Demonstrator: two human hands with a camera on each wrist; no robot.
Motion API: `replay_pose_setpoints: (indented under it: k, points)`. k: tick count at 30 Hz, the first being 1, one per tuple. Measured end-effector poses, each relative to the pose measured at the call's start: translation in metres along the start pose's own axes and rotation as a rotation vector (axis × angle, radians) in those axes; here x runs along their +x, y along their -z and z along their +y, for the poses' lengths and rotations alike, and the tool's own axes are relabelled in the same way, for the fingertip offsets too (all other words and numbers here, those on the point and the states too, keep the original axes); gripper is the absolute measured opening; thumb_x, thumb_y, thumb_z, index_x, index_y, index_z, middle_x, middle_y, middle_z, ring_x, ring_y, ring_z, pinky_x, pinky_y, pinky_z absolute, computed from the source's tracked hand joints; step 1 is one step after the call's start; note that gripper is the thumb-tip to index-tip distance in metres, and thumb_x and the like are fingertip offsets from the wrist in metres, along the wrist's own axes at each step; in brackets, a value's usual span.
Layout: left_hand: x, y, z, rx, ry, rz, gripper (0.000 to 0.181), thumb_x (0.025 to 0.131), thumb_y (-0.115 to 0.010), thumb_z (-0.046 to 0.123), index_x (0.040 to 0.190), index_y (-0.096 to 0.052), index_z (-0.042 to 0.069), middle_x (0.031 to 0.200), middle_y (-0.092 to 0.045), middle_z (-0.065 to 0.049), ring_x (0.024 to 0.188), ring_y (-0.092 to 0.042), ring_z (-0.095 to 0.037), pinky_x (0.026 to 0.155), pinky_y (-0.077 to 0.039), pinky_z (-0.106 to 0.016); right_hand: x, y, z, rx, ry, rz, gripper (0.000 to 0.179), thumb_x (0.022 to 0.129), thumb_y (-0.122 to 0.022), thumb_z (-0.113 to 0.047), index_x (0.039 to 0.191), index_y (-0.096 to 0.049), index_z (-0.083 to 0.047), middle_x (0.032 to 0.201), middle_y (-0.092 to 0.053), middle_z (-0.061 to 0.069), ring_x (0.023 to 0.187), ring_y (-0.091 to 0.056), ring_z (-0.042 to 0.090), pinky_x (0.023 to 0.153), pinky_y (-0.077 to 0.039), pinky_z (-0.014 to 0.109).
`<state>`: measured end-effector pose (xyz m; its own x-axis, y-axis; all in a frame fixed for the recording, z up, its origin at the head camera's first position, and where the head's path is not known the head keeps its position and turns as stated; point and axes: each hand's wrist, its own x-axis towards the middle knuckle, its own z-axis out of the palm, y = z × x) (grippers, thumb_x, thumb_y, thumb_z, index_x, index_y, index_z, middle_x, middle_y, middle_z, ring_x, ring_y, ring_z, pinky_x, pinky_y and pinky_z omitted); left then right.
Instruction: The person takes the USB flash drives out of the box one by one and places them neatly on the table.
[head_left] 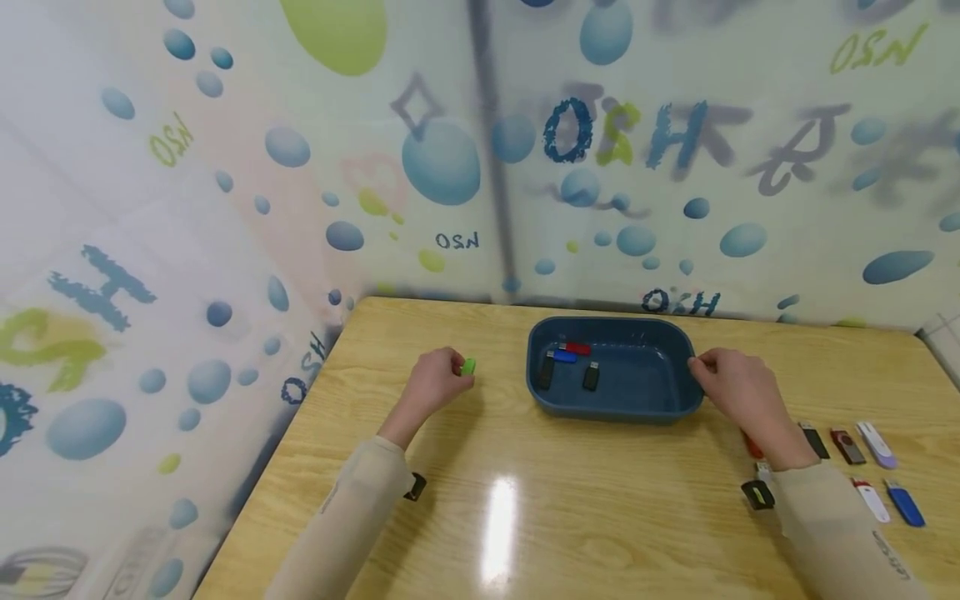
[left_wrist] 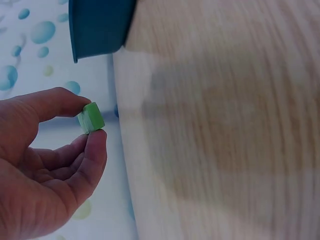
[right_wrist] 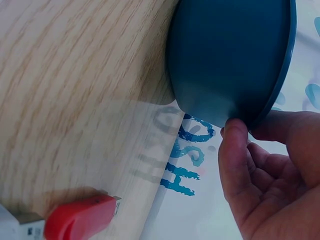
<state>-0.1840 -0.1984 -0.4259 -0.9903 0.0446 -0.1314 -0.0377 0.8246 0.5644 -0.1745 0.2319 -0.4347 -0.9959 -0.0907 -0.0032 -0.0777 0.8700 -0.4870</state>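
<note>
My left hand point(head_left: 437, 380) is above the table, left of the dark blue bin. Between thumb and fingertip it pinches a small green block point(left_wrist: 91, 118), with a paler side showing; its exact kind I cannot tell. My right hand point(head_left: 738, 387) is at the right end of the dark blue bin point(head_left: 645, 415), its thumb and finger pinching the rim, as the right wrist view also shows. Inside the bin's left half lie a red USB stick point(head_left: 577, 348), a blue USB stick point(head_left: 565, 357) and two black USB sticks point(head_left: 592, 376).
Right of the bin, several USB sticks lie on the wooden table point(head_left: 600, 500): a brown one point(head_left: 848, 447), a white and purple one point(head_left: 877, 444), a blue one point(head_left: 905, 503) and a red one point(right_wrist: 82, 217), partly behind my right forearm. A patterned curtain point(head_left: 450, 208) borders the table's back.
</note>
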Motion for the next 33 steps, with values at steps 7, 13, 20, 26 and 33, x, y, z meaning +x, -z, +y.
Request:
replay_pose_setpoints:
  k: [7,13,20,26,33]
  points:
    - [-0.002,-0.003,-0.008,0.031,0.03,0.001,0.031,0.092,-0.074,0.014,0.116,-0.068,-0.005,0.103,-0.07,-0.012,0.086,-0.064,-0.022,0.074,-0.058,-0.033,0.0,0.001,0.0,0.003,-0.007,-0.017,0.037,0.107,-0.053,-0.023,0.098,-0.069,0.01,0.065,-0.053,0.005,0.058,-0.047,0.022,0.051,-0.034,0.033]
    - [-0.003,-0.005,-0.013,0.073,0.03,-0.002,0.029,0.091,-0.075,0.014,0.112,-0.068,-0.004,0.098,-0.069,-0.011,0.083,-0.062,-0.022,0.072,-0.055,-0.033,0.0,0.001,-0.001,0.005,-0.006,-0.007,0.036,0.106,-0.054,-0.022,0.099,-0.069,0.01,0.066,-0.055,0.005,0.059,-0.048,0.022,0.051,-0.035,0.033]
    - [0.001,-0.013,-0.023,0.12,0.028,0.002,0.03,0.092,-0.075,0.014,0.113,-0.067,-0.006,0.101,-0.07,-0.015,0.085,-0.062,-0.023,0.075,-0.057,-0.035,0.001,0.0,-0.001,0.001,-0.009,-0.006,0.036,0.106,-0.055,-0.022,0.098,-0.069,0.009,0.066,-0.054,0.005,0.059,-0.048,0.022,0.052,-0.035,0.033]
    - [0.003,-0.017,-0.025,0.157,0.033,-0.014,0.028,0.091,-0.075,0.013,0.108,-0.067,-0.007,0.097,-0.069,-0.016,0.079,-0.061,-0.022,0.072,-0.056,-0.034,0.0,0.001,-0.001,0.006,0.0,-0.014,0.037,0.106,-0.055,-0.022,0.104,-0.068,0.013,0.067,-0.056,0.006,0.059,-0.049,0.022,0.051,-0.036,0.033]
    - [0.004,-0.019,-0.025,0.179,0.024,-0.004,0.015,0.09,-0.074,0.011,0.087,-0.066,-0.001,0.077,-0.061,-0.008,0.065,-0.052,-0.018,0.058,-0.046,-0.027,0.0,0.002,-0.001,0.009,0.007,-0.01,0.038,0.106,-0.055,-0.022,0.105,-0.068,0.013,0.068,-0.057,0.007,0.059,-0.049,0.022,0.051,-0.036,0.033]
